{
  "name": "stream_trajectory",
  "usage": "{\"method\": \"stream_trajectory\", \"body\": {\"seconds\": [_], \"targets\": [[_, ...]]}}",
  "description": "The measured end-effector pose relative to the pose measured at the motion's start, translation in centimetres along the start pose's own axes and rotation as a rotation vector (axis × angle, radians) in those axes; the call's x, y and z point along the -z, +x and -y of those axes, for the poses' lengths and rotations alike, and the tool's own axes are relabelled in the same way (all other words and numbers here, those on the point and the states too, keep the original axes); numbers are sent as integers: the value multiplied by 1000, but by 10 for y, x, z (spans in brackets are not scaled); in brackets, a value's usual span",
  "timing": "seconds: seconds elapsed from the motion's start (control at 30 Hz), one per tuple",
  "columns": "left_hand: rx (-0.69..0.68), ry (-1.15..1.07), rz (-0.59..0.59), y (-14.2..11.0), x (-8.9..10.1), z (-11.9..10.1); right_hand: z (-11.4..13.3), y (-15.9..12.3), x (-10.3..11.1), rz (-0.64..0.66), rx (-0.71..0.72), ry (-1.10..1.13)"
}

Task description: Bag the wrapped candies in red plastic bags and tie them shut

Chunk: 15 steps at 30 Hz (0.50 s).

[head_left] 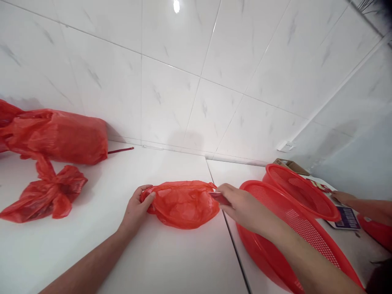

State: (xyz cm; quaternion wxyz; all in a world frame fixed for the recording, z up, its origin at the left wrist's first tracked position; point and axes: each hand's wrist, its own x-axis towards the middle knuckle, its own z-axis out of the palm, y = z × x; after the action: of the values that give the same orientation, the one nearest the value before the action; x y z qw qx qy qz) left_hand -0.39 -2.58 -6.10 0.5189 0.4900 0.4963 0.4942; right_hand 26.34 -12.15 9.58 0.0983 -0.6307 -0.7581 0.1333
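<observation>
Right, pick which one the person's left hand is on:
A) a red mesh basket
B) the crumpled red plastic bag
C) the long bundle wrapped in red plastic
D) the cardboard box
B. The left hand curls around the left edge of the crumpled red plastic bag, which lies on the white table.

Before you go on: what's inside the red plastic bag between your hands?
Only creased film shows through the red plastic bag; no object is visible. Your left hand and right hand cover its ends, hiding anything there.
</observation>
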Motion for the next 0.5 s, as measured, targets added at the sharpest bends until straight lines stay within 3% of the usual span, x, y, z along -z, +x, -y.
{"method": "stream_trajectory", "body": {"seconds": [0.13, 0.23, 0.37, 0.43, 0.5], "targets": [[-7, -13, 8, -2, 3, -2, 17, 47, -24, 85, 217, -80], [-10, -8, 20, -4, 5, -2, 14, 55, -23, 94, 222, -46], [-18, 13, 27, -4, 5, -3, -15, 29, 6, -43, -62, 6], [-21, 19, 28, -3, 4, -3, -45, 8, 20, -99, -225, -3], [-16, 18, 30, -2, 3, -4, -84, -16, 28, -76, -370, -33]]}}
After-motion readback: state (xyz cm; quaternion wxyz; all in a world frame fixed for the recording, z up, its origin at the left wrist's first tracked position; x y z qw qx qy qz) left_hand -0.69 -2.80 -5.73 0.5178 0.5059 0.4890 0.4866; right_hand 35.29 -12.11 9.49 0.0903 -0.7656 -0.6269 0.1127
